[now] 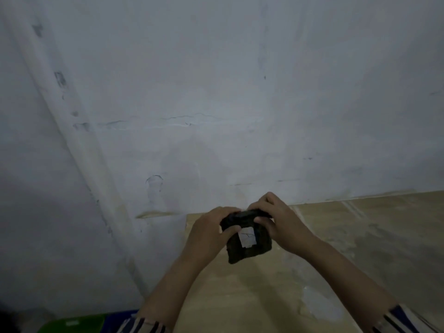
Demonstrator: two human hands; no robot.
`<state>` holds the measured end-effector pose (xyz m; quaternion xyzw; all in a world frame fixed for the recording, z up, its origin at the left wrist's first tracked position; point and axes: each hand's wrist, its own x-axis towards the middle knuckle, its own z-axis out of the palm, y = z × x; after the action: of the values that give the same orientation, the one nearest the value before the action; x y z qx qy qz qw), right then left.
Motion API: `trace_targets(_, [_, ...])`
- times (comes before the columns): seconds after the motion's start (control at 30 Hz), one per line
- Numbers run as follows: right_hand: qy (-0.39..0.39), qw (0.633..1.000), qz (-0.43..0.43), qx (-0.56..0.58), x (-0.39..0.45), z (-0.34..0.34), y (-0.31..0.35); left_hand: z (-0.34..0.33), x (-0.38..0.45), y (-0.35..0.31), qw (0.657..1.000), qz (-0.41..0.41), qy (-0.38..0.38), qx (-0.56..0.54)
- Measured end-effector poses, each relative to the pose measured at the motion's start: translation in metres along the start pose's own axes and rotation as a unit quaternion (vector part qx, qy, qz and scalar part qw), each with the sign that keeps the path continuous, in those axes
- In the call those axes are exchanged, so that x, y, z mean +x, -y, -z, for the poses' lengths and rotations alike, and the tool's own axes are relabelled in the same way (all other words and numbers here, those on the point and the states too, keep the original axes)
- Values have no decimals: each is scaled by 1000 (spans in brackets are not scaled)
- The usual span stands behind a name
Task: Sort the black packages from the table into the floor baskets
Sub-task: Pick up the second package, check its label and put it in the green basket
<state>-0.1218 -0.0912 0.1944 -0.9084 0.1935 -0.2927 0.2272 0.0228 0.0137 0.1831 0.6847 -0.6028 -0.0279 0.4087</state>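
Note:
A small black package [262, 245] with a white label on its face hangs above the wooden table [360, 236], near the table's far left corner. Both hands grip its upper edge. My left hand [211, 233] holds the left side, thumb on the front. My right hand [276, 219] holds the right side, fingers curled over the top. At the bottom left, low down beside the table, show a green basket [72, 323] and the edge of a blue basket [120, 318].
A pale, scuffed wall [216, 92] fills most of the view behind the table. The table's left edge runs down from the corner towards me. Striped sleeves show at the bottom of the frame.

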Motion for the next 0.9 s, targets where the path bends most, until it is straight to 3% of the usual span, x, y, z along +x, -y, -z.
trace_targets(0.1, [-49,997,-37,37,-3,-2,10,0,-7,4,999,26,-40,-19])
trace_targets(0.2, [-119,987,-99,52,-11,-8,11,4,-13,8,988,102,-75,-90])
trace_targets(0.3, [-140,980,-141,32,-18,-16,11,12,-15,14,966,155,-91,-183])
trace_targets(0.53, [-197,948,-203,146,-12,-23,32,28,-29,25,934,168,-77,-306])
trace_targets(0.67, [-184,949,-199,159,-9,-25,46,37,-35,36,942,161,-74,-284])
trace_targets(0.9, [-233,948,-169,139,-7,-34,63,60,-38,49,974,108,-42,-197])
